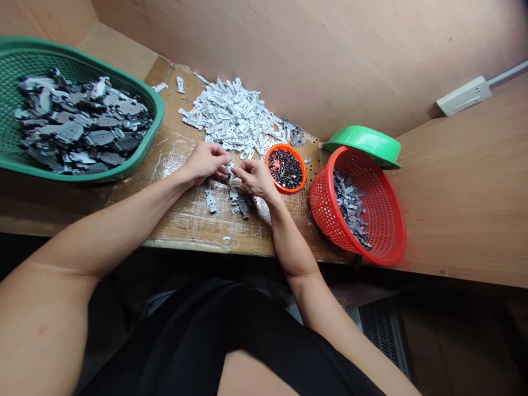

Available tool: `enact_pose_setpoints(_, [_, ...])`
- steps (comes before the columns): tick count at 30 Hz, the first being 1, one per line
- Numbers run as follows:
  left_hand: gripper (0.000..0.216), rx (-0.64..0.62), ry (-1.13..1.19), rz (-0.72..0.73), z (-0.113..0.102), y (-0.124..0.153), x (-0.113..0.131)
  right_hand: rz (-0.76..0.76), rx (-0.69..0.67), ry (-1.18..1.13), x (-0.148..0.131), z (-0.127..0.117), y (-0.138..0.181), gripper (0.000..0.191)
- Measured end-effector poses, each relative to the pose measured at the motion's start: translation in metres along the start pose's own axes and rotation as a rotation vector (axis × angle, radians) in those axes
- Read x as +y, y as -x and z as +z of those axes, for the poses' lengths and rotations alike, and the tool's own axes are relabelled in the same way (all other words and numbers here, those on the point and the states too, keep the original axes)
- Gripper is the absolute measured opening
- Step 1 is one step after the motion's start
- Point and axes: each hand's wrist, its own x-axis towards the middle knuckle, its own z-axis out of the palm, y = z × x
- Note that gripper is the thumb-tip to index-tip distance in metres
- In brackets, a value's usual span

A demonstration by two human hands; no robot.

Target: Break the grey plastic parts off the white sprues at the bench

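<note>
My left hand [207, 163] pinches a small grey toy-car chassis plate [230, 167] between thumb and fingers. The fingers of my right hand [254, 177] close on the same plate from the other side. Just below the hands, a few similar grey plates [240, 203] lie in a small cluster, and a single plate [210, 201] lies to their left. Beyond my fingers spreads a big heap of light grey plates [235, 115]. Right beside my right hand stands an orange bowl [304, 177] full of tiny dark parts [285, 168].
A green basket [159, 118] at left holds many assembled dark-and-grey pieces [86, 124]. On the right, a tilted red basket [396, 220] contains grey parts [352, 206], with a green basin [363, 143] behind it. Wooden walls [330, 49] enclose the taped cardboard tabletop [185, 225].
</note>
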Motion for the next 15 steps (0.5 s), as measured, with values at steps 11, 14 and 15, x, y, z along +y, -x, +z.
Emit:
enact_pose_setpoints(11, [0.024, -0.01, 0.023, -0.011, -0.003, 0.002, 0.005, 0.065, 0.034, -0.055, 0.01, 0.005, -0.005, 0.063])
enact_pose_setpoints(14, [0.022, 0.003, -0.007, -0.016, -0.003, 0.003, 0.006, 0.083, 0.015, -0.062, 0.013, 0.003, -0.006, 0.058])
enact_pose_setpoints(15, [0.022, 0.008, -0.008, -0.018, -0.003, 0.003, 0.006, 0.08, 0.027, -0.057, 0.016, -0.002, -0.007, 0.054])
